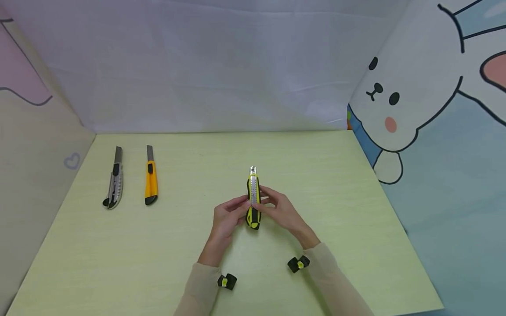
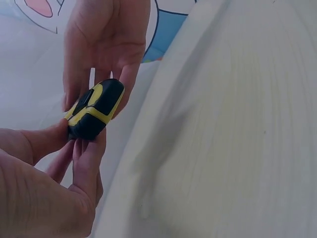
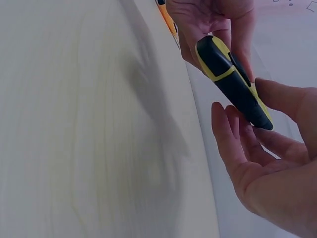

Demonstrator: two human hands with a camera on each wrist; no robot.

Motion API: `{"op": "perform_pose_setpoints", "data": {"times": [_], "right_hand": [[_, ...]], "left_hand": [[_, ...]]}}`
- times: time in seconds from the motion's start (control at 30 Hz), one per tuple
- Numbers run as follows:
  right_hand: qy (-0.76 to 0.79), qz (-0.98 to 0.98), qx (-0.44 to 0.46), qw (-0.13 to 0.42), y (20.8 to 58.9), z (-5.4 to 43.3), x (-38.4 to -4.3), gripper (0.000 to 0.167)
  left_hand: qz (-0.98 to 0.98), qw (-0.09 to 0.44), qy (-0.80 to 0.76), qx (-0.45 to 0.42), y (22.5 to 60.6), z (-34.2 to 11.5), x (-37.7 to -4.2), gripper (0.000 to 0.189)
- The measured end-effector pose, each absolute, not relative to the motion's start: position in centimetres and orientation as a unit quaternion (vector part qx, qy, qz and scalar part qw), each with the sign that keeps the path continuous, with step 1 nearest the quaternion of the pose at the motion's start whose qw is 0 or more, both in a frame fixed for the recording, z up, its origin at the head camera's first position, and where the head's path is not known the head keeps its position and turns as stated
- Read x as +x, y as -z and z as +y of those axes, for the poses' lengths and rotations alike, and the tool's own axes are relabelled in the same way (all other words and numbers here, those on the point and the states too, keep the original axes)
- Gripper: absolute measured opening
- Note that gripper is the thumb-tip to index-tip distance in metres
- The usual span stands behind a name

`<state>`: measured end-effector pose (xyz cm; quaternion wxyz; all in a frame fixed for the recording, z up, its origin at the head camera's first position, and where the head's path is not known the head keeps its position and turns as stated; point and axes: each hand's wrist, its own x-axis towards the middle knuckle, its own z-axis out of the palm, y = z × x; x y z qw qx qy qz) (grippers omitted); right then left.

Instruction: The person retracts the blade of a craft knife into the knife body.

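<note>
A yellow-and-black utility knife [image 1: 254, 218] is held up above the table between both hands, its metal nose pointing away from me. My left hand [image 1: 226, 219] pinches it from the left, thumb on the upper face and fingers beneath. From the other side, my right hand [image 1: 285, 214] pinches it likewise, its thumb near the metal channel. The left wrist view shows the knife's rounded black-and-yellow butt [image 2: 101, 106] close up. In the right wrist view its dark rubbery side [image 3: 237, 91] faces the camera. No long blade sticks out past the nose.
On the left of the pale table [image 1: 178, 245] lie a silver-grey utility knife [image 1: 115, 186] and an orange-yellow one [image 1: 151, 180], blades extended and pointing away. A white cloth [image 1: 221, 74] hangs at the back. A cartoon-printed sheet [image 1: 442, 197] borders the right.
</note>
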<state>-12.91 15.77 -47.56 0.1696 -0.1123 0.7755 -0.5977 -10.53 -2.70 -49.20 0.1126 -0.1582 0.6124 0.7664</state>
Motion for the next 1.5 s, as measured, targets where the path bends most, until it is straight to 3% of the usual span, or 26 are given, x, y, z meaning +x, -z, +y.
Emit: {"op": "perform_pose_setpoints", "data": {"times": [0.4,1.5], "right_hand": [[0.607,0.773,-0.099,0.154,47.5,16.6,-12.8,0.06],[0.566,0.813,-0.043,0.13,48.9,19.3,-12.8,0.057]], "left_hand": [[0.651,0.094,-0.743,-0.126,49.0,-1.8,-11.0,0.03],[0.756,0.112,-0.644,-0.012,49.5,0.8,-12.6,0.025]]}}
